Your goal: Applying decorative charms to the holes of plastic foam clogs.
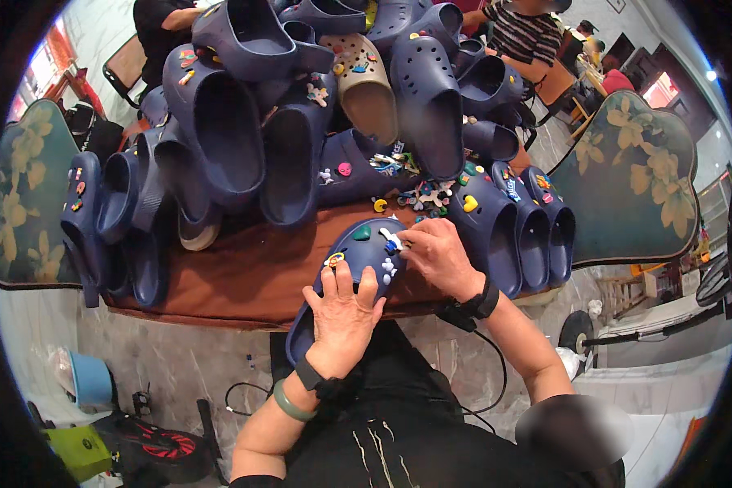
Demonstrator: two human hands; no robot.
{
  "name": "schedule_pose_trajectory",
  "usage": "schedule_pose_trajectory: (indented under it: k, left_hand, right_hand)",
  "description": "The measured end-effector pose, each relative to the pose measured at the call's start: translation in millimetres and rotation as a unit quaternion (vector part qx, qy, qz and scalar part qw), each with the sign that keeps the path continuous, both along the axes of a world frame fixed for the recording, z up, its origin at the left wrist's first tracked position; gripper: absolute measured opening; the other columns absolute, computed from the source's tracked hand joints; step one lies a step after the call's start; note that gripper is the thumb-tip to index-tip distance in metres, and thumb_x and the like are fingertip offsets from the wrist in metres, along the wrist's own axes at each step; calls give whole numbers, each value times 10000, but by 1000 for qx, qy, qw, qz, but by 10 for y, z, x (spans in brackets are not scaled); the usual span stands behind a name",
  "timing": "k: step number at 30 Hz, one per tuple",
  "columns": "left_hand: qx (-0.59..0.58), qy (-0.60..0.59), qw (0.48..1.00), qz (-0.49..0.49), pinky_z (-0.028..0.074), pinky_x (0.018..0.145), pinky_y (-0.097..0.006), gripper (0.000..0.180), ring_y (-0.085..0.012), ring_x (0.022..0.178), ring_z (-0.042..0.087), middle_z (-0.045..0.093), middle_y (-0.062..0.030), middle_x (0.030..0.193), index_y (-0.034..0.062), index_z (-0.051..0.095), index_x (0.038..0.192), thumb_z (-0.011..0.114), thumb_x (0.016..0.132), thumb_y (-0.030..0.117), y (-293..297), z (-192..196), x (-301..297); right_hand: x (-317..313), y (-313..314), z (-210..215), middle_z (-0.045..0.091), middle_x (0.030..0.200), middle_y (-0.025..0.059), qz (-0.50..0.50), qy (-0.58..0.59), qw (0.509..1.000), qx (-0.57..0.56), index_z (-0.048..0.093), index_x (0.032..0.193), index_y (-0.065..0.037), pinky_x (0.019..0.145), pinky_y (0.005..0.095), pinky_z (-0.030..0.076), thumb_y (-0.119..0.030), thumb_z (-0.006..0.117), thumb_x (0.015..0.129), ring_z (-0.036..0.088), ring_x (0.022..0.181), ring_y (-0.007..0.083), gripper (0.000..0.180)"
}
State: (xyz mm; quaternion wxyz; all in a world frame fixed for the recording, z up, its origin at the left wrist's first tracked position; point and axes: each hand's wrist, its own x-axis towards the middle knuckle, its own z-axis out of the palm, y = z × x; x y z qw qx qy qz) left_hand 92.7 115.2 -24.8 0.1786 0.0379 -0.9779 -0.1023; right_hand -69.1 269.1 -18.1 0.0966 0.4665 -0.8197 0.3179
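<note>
A navy clog [356, 253] rests over the near edge of the table, its toe pointing away from me. My left hand [342, 315] lies across it and steadies it, the fingers bent over its upper. At the right side of the toe, my right hand [441, 257] pinches a white and blue shoe charm [391, 241] against the clog; whether the charm's stem sits in a hole is hidden. A green charm [362, 233], a yellow-ringed charm [334, 259] and a pale paw-like charm [389, 266] are on the upper. Loose charms [425, 198] lie heaped just beyond.
Navy clogs [228, 138] are piled high on the brown cloth [211, 281], with one beige clog [370, 98] among them. Several charm-covered clogs [488, 220] line the right side. Floral panels [626, 175] flank the table. Other people [525, 37] sit beyond; a blue bucket [89, 378] stands lower left.
</note>
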Motion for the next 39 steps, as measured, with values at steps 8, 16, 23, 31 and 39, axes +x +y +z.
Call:
schedule_pose_trajectory:
  k: [8, 16, 23, 31, 39]
  left_hand:
    - [-11, -11, 1000, -1, 380, 841, -589, 637, -392, 1191, 413, 401, -227, 1297, 151, 408, 1302, 724, 802, 389, -17, -40, -63]
    - [-14, -2, 1000, -19, 372, 856, -533, 666, -400, 1170, 419, 387, -245, 1337, 97, 393, 1297, 766, 769, 256, -53, 22, -50]
    - [-20, 8, 1000, -7, 404, 810, -534, 620, -361, 1172, 424, 428, -197, 1277, 151, 420, 1283, 735, 793, 363, -13, -28, -92]
    - [-20, 28, 999, -1, 405, 790, -532, 646, -357, 1135, 435, 418, -202, 1264, 162, 397, 1289, 744, 782, 360, -28, -78, -41]
    - [-12, 23, 1000, -11, 399, 782, -531, 653, -364, 1141, 432, 412, -208, 1267, 163, 389, 1293, 743, 785, 371, -45, -80, -93]
  right_hand:
    - [-49, 42, 187, 565, 987, 61, 84, 157, 962, 207, 647, 1048, -46, 920, 429, 374, -125, 669, 660, 527, 1021, 251, 396]
    - [102, -145, 48, 576, 998, 83, 43, 194, 945, 258, 673, 955, -35, 798, 366, 459, -139, 659, 717, 546, 1033, 247, 260]
    - [-86, 89, -214, 642, 995, 137, 4, -78, 997, -25, 705, 1074, -60, 832, 376, 508, 41, 567, 760, 629, 971, 307, 357]
    - [30, 64, -219, 652, 1020, 110, -39, -190, 975, -111, 695, 1090, -27, 858, 320, 497, 18, 589, 858, 629, 989, 224, 259]
    - [-329, 19, -20, 602, 901, 49, 53, -225, 973, -6, 684, 1003, 15, 753, 316, 516, -26, 700, 839, 627, 836, 168, 170]
